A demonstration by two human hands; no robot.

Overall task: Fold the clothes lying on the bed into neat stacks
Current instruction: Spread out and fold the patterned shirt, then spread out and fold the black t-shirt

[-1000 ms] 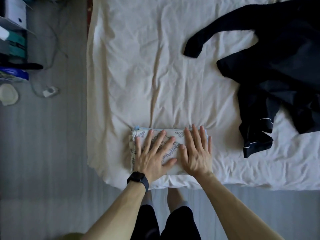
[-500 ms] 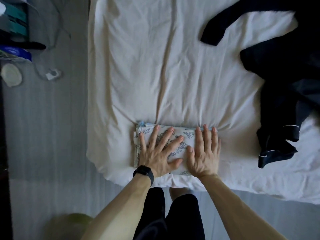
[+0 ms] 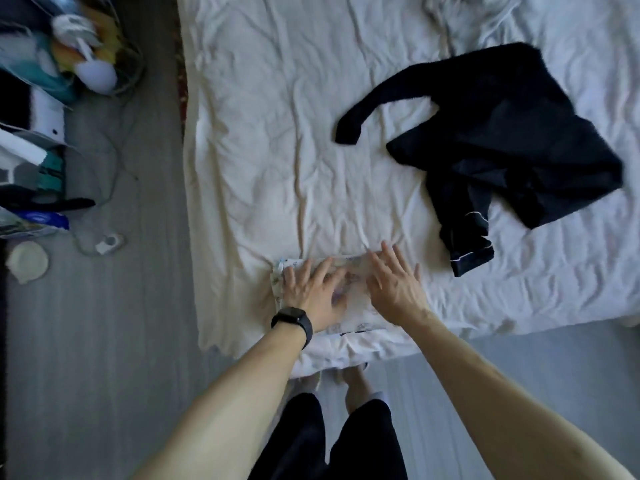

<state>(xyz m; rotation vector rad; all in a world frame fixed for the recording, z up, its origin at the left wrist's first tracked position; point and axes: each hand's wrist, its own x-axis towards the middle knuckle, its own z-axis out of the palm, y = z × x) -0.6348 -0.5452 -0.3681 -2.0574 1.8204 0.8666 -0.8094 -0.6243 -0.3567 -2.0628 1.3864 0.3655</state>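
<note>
- Head view: a folded pale garment (image 3: 356, 271) with a faint blue print lies at the near edge of the bed (image 3: 277, 150), right in front of the person.
- The left hand (image 3: 311, 292) lies flat on the left half of this garment, fingers straight and spread; a black watch (image 3: 293, 320) sits on its wrist.
- The right hand (image 3: 394, 285) is over the garment's right end, fingers straight and a little apart. It grips nothing, and motion blur hides whether the palm touches the cloth.
- A heap of dark clothes (image 3: 512, 150) lies unfolded on the right of the bed, well apart from the hands, with one sleeve reaching left and a white-piped cuff (image 3: 472, 258) nearest the right hand.
- The white sheet is creased all over.
- On the grey floor (image 3: 104, 341) to the left are a white plug (image 3: 109, 241) on a cable, a round pale dish (image 3: 27, 261) and blurred clutter (image 3: 34, 150).
</note>
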